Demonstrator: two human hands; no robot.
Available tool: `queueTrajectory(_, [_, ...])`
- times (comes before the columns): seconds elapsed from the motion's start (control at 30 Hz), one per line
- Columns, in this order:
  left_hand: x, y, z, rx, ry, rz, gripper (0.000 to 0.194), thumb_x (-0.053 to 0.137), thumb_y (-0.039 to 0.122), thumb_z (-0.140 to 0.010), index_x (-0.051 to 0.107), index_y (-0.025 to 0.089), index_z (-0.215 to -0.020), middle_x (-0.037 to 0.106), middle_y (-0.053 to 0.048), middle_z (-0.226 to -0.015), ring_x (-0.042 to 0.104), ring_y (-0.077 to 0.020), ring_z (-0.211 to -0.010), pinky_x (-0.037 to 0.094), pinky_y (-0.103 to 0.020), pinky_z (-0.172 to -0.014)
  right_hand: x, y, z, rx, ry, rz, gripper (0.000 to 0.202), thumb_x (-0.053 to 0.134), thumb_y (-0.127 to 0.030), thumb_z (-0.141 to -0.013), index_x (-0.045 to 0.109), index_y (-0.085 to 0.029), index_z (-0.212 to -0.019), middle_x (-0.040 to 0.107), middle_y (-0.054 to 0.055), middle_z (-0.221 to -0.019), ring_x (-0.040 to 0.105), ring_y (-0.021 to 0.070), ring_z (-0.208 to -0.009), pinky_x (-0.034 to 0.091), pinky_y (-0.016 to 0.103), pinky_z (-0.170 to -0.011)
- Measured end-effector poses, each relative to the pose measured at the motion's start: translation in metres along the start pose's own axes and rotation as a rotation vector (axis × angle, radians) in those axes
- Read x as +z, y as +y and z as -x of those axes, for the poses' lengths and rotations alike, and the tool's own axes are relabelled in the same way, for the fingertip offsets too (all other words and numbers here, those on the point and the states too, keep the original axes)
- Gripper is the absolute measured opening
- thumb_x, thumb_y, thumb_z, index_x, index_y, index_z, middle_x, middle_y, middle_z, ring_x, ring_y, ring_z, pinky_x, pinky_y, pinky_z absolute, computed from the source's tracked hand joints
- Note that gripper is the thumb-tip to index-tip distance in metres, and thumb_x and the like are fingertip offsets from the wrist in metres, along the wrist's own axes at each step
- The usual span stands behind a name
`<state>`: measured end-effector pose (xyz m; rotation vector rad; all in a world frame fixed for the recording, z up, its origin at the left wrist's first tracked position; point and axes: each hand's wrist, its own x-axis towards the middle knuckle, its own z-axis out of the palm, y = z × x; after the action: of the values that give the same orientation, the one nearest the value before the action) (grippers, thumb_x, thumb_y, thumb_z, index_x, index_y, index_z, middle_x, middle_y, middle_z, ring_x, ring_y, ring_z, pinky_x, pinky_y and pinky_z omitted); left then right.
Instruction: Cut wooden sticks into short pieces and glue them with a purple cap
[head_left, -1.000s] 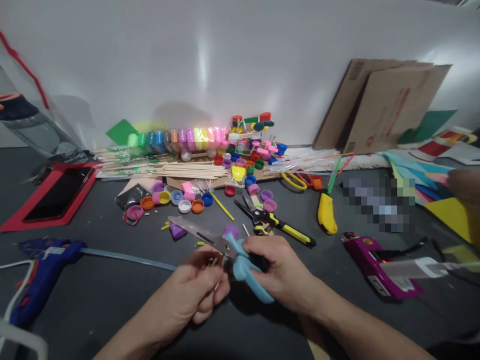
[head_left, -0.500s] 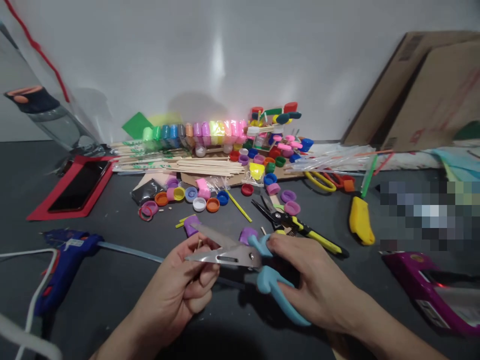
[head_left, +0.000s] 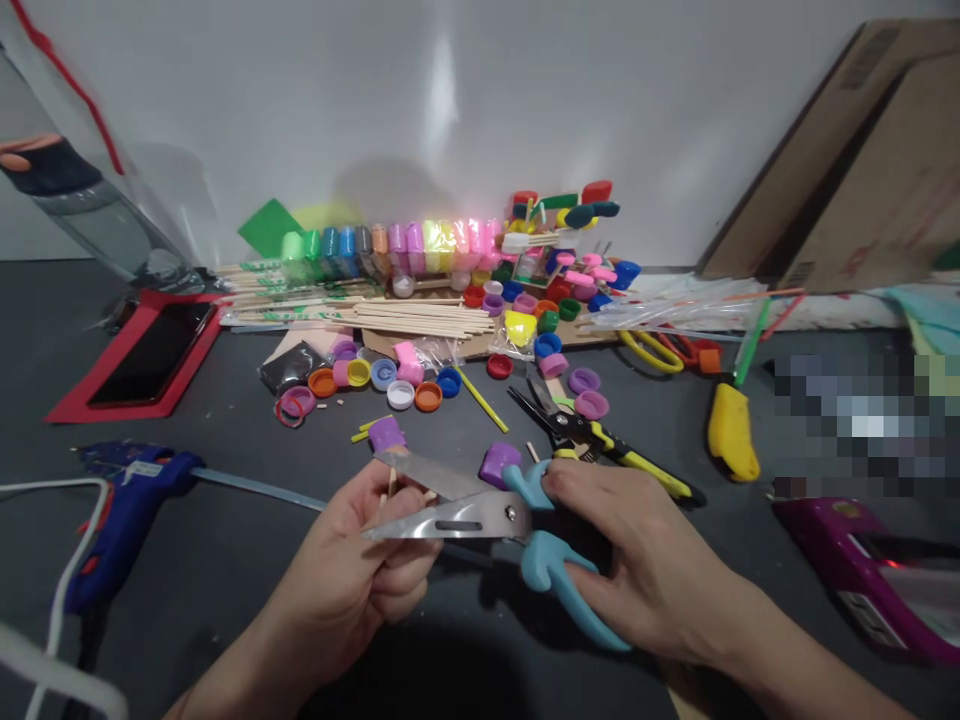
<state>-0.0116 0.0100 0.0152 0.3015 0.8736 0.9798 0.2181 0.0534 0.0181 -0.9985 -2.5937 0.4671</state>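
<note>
Our right hand [head_left: 637,545] grips light-blue scissors [head_left: 511,514] by the handles, blades apart, while our left hand [head_left: 356,570] pinches short wooden sticks [head_left: 391,482].

The sticks poke up between our left thumb and fingers, partly hidden by the blades, so we cannot tell whether they lie between the cutting edges or behind them. One blade crosses right over the pinch; if the scissors closed off line, we think they could nip a fingertip, and loosely held wood could twist, splinter or fling off an end. Just beyond the upper handle sits a purple piece [head_left: 499,465], which a careless shift might bump. Farther left, a blue glue gun [head_left: 171,470] has its glue stick [head_left: 259,486] running towards our left hand, where a sideways swing could drag it.
</note>
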Motion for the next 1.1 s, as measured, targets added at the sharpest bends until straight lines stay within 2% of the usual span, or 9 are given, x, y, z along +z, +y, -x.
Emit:
queueTrajectory(0.17, [-0.002, -0.001, 0.003, 0.017, -0.038, 0.02, 0.041, 0.085, 0.028, -0.069, 0.045, 0.021, -0.073, 0.023, 0.015, -0.049, 0.007, -0.0003, -0.041, 0.012, -0.013, -0.038, 0.001, -0.001, 0.001, 0.023, -0.063, -0.023, 0.009, 0.056, -0.025, -0.083, 0.051, -0.02, -0.079, 0.054, 0.001, -0.07, 0.046, 0.0158, -0.059, 0.032, 0.028, -0.056])
queueTrajectory(0.27, [-0.004, -0.001, 0.002, 0.032, -0.068, 0.017, 0.038, 0.083, 0.026, -0.073, 0.046, 0.02, -0.074, 0.025, 0.013, -0.053, 0.01, -0.0003, -0.043, 0.014, -0.013, -0.039, 0.001, -0.002, 0.001, 0.036, -0.072, -0.041, 0.01, 0.055, -0.028, -0.084, 0.053, -0.02, -0.079, 0.055, 0.001, -0.068, 0.047, 0.0158, -0.059, 0.032, 0.029, -0.055])
queueTrajectory(0.37, [-0.006, -0.004, 0.001, 0.052, -0.09, -0.003, 0.034, 0.081, 0.032, -0.075, 0.05, 0.019, -0.077, 0.031, 0.012, -0.055, 0.014, -0.0005, -0.044, 0.016, -0.012, -0.04, -0.001, -0.005, 0.0, 0.066, -0.083, -0.093, 0.014, 0.055, -0.032, -0.086, 0.055, -0.02, -0.079, 0.059, 0.002, -0.069, 0.051, 0.0162, -0.059, 0.033, 0.029, -0.055])
queueTrajectory(0.47, [-0.007, -0.007, 0.0, 0.095, -0.055, 0.011, 0.033, 0.082, 0.034, -0.074, 0.054, 0.02, -0.081, 0.034, 0.012, -0.054, 0.014, -0.0004, -0.044, 0.015, -0.011, -0.04, -0.003, -0.009, -0.001, 0.102, -0.097, -0.147, 0.015, 0.056, -0.034, -0.086, 0.056, -0.021, -0.08, 0.063, 0.002, -0.071, 0.054, 0.0165, -0.061, 0.035, 0.029, -0.056])
queueTrajectory(0.67, [-0.004, -0.009, 0.001, 0.129, -0.04, 0.043, 0.036, 0.086, 0.033, -0.068, 0.055, 0.021, -0.081, 0.04, 0.01, -0.059, 0.014, -0.0002, -0.045, 0.015, -0.011, -0.041, -0.003, -0.013, 0.001, 0.142, -0.135, -0.2, 0.01, 0.059, -0.029, -0.083, 0.058, -0.019, -0.081, 0.064, 0.002, -0.072, 0.054, 0.0164, -0.063, 0.036, 0.029, -0.06])
queueTrajectory(0.87, [-0.004, -0.008, 0.0, 0.127, -0.032, 0.024, 0.039, 0.087, 0.035, -0.067, 0.053, 0.019, -0.078, 0.036, 0.01, -0.058, 0.015, -0.0004, -0.045, 0.016, -0.012, -0.041, -0.006, -0.014, -0.001, 0.186, -0.205, -0.316, 0.021, 0.069, -0.038, -0.081, 0.058, -0.02, -0.077, 0.063, -0.001, -0.072, 0.053, 0.0144, -0.063, 0.037, 0.027, -0.061])
queueTrajectory(1.0, [-0.004, -0.009, 0.002, 0.106, -0.053, 0.036, 0.037, 0.085, 0.029, -0.07, 0.05, 0.019, -0.076, 0.035, 0.011, -0.057, 0.014, -0.0008, -0.045, 0.016, -0.012, -0.042, -0.007, -0.016, -0.002, 0.206, -0.224, -0.306, 0.02, 0.069, -0.036, -0.08, 0.058, -0.02, -0.076, 0.063, -0.001, -0.073, 0.054, 0.0147, -0.065, 0.037, 0.027, -0.061])
queueTrajectory(1.1, [-0.002, -0.007, 0.005, 0.082, -0.067, 0.035, 0.042, 0.087, 0.034, -0.067, 0.049, 0.019, -0.075, 0.034, 0.012, -0.054, 0.012, -0.0005, -0.044, 0.014, -0.013, -0.041, -0.007, -0.016, -0.001, 0.202, -0.214, -0.271, 0.021, 0.066, -0.038, -0.082, 0.059, -0.019, -0.078, 0.064, 0.0, -0.074, 0.054, 0.016, -0.065, 0.037, 0.029, -0.062])
